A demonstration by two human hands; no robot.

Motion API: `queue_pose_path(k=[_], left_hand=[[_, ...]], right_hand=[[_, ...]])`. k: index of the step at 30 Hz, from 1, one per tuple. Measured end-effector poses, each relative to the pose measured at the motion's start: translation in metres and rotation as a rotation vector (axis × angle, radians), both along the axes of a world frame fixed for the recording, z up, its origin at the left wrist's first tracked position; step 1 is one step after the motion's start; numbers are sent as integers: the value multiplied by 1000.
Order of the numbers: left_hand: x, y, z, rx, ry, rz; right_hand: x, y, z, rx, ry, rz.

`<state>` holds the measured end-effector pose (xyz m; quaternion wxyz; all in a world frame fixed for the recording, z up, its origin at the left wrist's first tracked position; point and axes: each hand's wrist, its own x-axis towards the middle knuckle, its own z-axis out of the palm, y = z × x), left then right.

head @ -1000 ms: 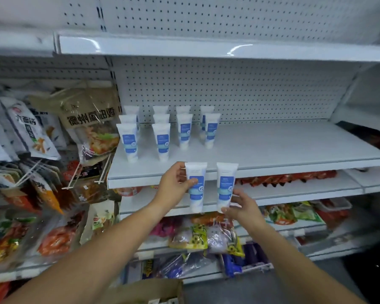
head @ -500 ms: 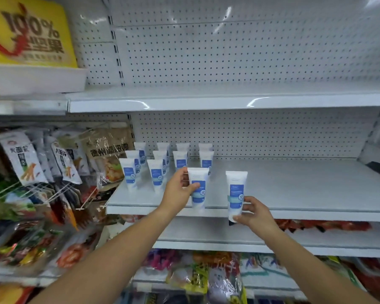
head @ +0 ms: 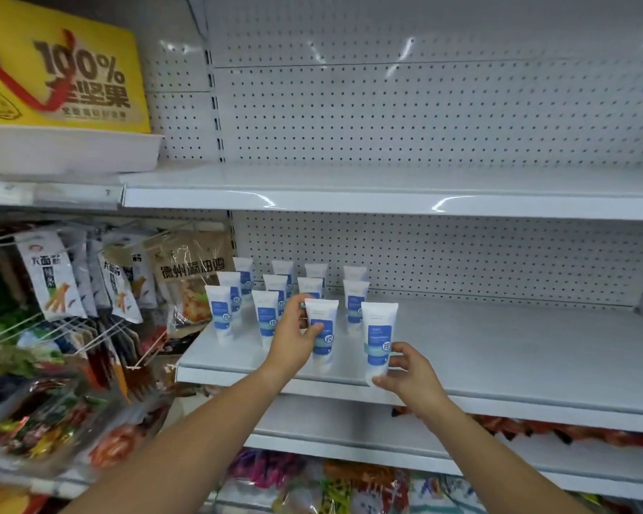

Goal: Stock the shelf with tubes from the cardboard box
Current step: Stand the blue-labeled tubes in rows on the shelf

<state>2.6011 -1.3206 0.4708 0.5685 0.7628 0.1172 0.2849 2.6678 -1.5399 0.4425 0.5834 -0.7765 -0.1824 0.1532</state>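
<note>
White tubes (head: 267,317) with blue labels stand upright on shelf (head: 498,358).

Shop: pegboard shelving (head: 387,202), hung snack packs (head: 52,276)

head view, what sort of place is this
Most likely a shop aisle, perhaps a convenience store: white metal shelves with pegboard backs, rows of identical white tubes with blue labels facing out, and printed snack packets hanging on wire hooks.

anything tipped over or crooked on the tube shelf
Nothing stands out: the shelved tubes stand upright in rows, none fallen. The left hand and right hand each hold one more upright at the shelf front.
</note>
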Motion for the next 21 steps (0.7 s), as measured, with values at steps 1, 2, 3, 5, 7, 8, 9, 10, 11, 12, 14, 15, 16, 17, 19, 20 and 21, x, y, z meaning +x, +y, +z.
queue_pose_path(k=[1,2,3,5,7,8,9,10,11,12,14,15,16,17,19,20,21], left_hand=[[5,5,-2,6,1,0],[10,10,-4,11,0,0],[15,15,-6,19,-1,1],[26,24,-9,48,-3,-1],[37,32,-11,66,-4,-6],[42,35,-12,70,-8,-10],[46,37,-14,66,-15,-15],[50,39,-16,53,-18,-17],[53,41,-18,41,-19,-16],[54,42,-20,34,-15,-15],[57,44,-21,34,-15,-16],[59,45,-22,36,-17,-10],[60,45,-23,29,-16,0],[61,45,-23,21,-12,15],[64,44,-26,30,-9,39],[66,44,-28,42,-11,43],[68,44,-30,59,-14,47]], right_hand=[[3,5,0,7,-3,-2],[6,11,-1,9,-3,-4],[9,16,-1,9,-5,-3],[16,27,-3,14,-8,-11],[23,38,-5,23,-9,-26],[26,43,-6,36,-4,-33],[28,47,-8,51,1,-40],[32,50,-10,57,7,-42],[34,53,-12,59,11,-42],[37,56,-14,61,16,-40],[42,61,-19,72,14,-34],[46,62,-20,78,12,-33],[50,63,-21,78,13,-32],[53,63,-22,75,16,-29],[60,64,-23,68,14,-18],[62,65,-23,64,14,-12],[65,65,-23,66,11,-10]])
